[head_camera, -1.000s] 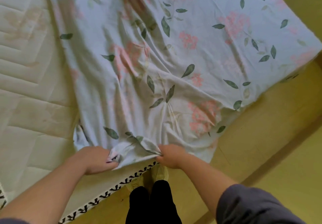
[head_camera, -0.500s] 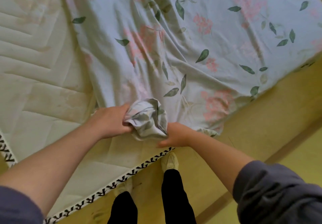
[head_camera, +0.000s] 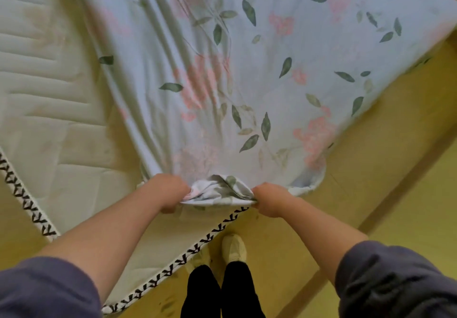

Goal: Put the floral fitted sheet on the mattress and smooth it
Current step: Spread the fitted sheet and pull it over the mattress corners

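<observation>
The floral fitted sheet (head_camera: 259,75), pale blue with pink flowers and green leaves, lies stretched over the right and far part of the cream quilted mattress (head_camera: 49,119). Its near corner is bunched into a fold just inside the mattress's near edge. My left hand (head_camera: 170,191) grips the left side of that bunched corner. My right hand (head_camera: 269,199) grips the right side, at the patterned piping of the mattress edge. The sheet runs taut in long folds from my hands toward the far left. The left part of the mattress is bare.
A black-and-white patterned trim (head_camera: 193,251) runs along the mattress's near edge. My feet in light shoes (head_camera: 233,248) and dark trousers stand on the yellow floor (head_camera: 371,169) close to the bed. A raised yellow ledge (head_camera: 405,169) runs diagonally on the right.
Both hands have pulled the bunched sheet corner back toward me to the mattress's near edge. The sheet has been drawn taut, with fewer wrinkles than before.
</observation>
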The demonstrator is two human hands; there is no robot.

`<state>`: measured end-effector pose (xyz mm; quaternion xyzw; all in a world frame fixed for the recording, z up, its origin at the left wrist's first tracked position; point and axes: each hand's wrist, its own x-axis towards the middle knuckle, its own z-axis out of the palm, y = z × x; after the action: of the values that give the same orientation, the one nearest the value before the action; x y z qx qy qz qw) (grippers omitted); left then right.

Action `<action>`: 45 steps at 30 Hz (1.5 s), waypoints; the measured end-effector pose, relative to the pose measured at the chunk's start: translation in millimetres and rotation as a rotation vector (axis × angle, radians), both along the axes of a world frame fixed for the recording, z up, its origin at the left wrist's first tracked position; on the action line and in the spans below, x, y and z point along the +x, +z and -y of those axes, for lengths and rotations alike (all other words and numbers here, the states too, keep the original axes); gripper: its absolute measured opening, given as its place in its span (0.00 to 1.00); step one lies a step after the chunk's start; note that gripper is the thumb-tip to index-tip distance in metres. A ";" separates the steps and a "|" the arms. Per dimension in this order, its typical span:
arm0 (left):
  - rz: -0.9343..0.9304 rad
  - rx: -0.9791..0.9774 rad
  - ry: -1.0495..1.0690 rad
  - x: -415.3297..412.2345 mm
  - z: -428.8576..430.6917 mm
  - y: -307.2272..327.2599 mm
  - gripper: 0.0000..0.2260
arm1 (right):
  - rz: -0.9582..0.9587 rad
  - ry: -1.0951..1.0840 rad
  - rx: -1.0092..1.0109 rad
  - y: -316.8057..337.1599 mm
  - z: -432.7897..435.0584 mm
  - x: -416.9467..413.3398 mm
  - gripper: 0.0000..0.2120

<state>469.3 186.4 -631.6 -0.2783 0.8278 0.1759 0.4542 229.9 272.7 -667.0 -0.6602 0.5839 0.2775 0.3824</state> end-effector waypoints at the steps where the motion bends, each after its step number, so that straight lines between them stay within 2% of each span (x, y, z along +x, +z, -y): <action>1: 0.009 -0.005 0.008 -2.8 1.9 0.7 0.08 | -0.007 0.000 -0.019 0.3 3.4 -1.5 0.05; 4: 0.030 -0.001 0.019 -5.8 -4.9 0.3 0.06 | -0.033 0.032 -0.045 -2.0 1.6 -5.1 0.04; 7: 0.051 0.097 0.031 0.1 -35.4 -8.9 0.10 | -0.062 0.132 0.073 -3.6 -26.4 3.1 0.09; 10: -0.067 0.073 0.091 9.1 -52.4 -10.8 0.06 | 0.030 0.127 0.054 -8.2 -48.5 15.6 0.07; 14: -0.319 -0.009 0.081 25.8 -61.5 -1.7 0.05 | 0.345 -0.276 -0.082 -2.7 -51.1 38.6 0.12; 15: -0.357 -0.038 0.088 30.6 -64.6 0.2 0.05 | 0.430 -0.386 -0.092 1.2 -50.0 45.2 0.15; 17: -0.418 -0.123 0.116 40.1 -67.6 2.0 0.04 | 0.598 -0.590 -0.118 11.1 -45.1 55.3 0.28; 19: -0.451 -0.169 0.125 46.4 -69.7 0.9 0.03 | 0.703 -0.707 -0.140 20.7 -37.8 59.8 0.36; 21: -0.470 -0.161 0.090 48.2 -75.2 1.1 0.02 | 0.701 -0.682 -0.182 30.4 -33.3 62.5 0.32; 22: -0.489 -0.183 0.063 47.6 -77.3 2.0 0.03 | 0.680 -0.637 -0.191 32.8 -31.2 62.7 0.25; 24: -0.555 -0.325 0.058 55.8 -81.1 5.4 0.07 | 0.599 -0.542 -0.054 36.6 -36.6 70.5 0.11; 27: -0.539 -0.579 0.401 70.7 -73.9 10.4 0.17 | 0.435 -0.338 0.317 38.4 -54.7 78.4 0.11; 29: -0.535 -0.629 0.668 77.2 -70.3 8.6 0.14 | 0.393 -0.328 0.418 37.2 -60.5 79.4 0.11; 31: -0.651 -0.491 0.939 78.8 -66.0 6.8 0.07 | 0.414 -0.405 0.410 37.2 -60.8 84.6 0.20; 32: -0.745 -0.389 1.042 77.0 -65.1 6.2 0.05 | 0.461 -0.501 0.396 37.3 -59.1 88.1 0.27; 33: -0.827 -0.287 1.110 77.9 -66.8 7.4 0.04 | 0.533 -0.631 0.381 39.9 -58.7 97.5 0.30; 35: -0.914 -0.115 1.201 71.8 -68.9 7.0 0.05 | 0.644 -0.798 0.243 40.3 -55.3 109.3 0.22; 36: -0.913 -0.065 1.205 71.0 -69.2 8.2 0.05 | 0.625 -0.780 0.141 41.9 -52.2 114.5 0.16; 38: -0.829 -0.042 1.023 78.9 -70.0 9.3 0.05 | 0.525 -0.683 0.007 44.4 -48.1 121.1 0.07; 39: -0.763 -0.071 0.856 85.8 -70.0 8.2 0.04 | 0.489 -0.635 -0.015 45.0 -47.8 122.4 0.06; 42: -0.671 -0.137 0.355 105.7 -72.9 6.3 0.05 | 0.357 -0.449 -0.001 47.5 -49.0 125.3 0.09; 45: -0.499 0.011 0.013 114.9 -77.0 5.2 0.05 | 0.303 -0.335 0.036 49.8 -54.4 133.0 0.16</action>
<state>584.2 263.4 -626.4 -0.2292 0.9115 0.2467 0.2362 362.9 327.1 -617.3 -0.5812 0.6163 0.1181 0.5181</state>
